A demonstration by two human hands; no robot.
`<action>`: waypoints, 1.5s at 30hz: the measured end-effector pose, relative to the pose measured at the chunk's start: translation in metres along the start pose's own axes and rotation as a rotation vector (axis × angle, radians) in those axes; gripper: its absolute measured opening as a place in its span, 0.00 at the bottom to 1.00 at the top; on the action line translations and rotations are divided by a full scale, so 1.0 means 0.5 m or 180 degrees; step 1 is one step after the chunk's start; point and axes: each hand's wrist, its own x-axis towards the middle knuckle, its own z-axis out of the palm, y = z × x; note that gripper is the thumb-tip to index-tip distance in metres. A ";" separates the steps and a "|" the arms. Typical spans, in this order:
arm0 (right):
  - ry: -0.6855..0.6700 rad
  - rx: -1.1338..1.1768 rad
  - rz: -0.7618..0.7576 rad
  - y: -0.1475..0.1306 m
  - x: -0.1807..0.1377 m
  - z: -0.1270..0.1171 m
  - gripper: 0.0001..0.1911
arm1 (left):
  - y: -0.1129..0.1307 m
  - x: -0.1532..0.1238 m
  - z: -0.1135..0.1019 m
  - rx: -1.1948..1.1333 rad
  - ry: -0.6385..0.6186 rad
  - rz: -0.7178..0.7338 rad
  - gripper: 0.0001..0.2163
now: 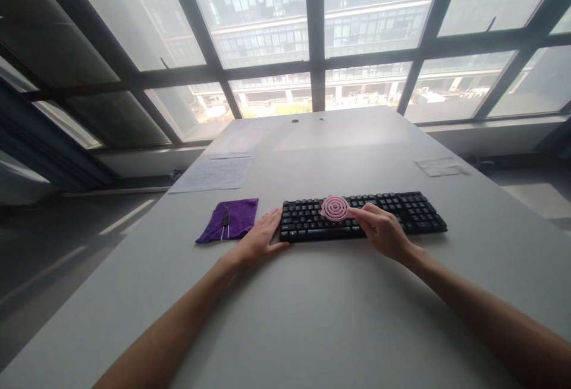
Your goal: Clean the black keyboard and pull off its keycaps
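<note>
A black keyboard point(401, 210) lies across the grey table point(339, 317). My right hand point(383, 231) pinches a round pink brush point(335, 208) with ringed ridges and holds it on the keys near the keyboard's middle. My left hand point(261, 239) rests flat on the table with its fingers stretched out, touching the keyboard's left end. Just left of that hand lies a folded purple cloth point(229, 220) with a small dark tool on top.
Sheets of paper point(214, 173) lie at the table's left side, and another sheet point(441, 166) lies at the right edge. Two small round holes point(295, 121) sit at the table's far end. Large windows stand behind the table.
</note>
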 end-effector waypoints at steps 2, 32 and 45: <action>0.0092 -0.0062 0.0134 0.001 0.000 0.000 0.17 | -0.002 -0.001 0.002 0.0004 0.0012 0.0009 0.44; 0.0042 -0.0746 0.0717 -0.006 0.030 0.022 0.19 | -0.007 0.002 0.005 0.0079 -0.0003 0.0030 0.44; -0.0003 -0.0693 0.0593 -0.002 0.030 0.014 0.18 | -0.015 0.000 0.007 0.0114 -0.0015 0.0034 0.43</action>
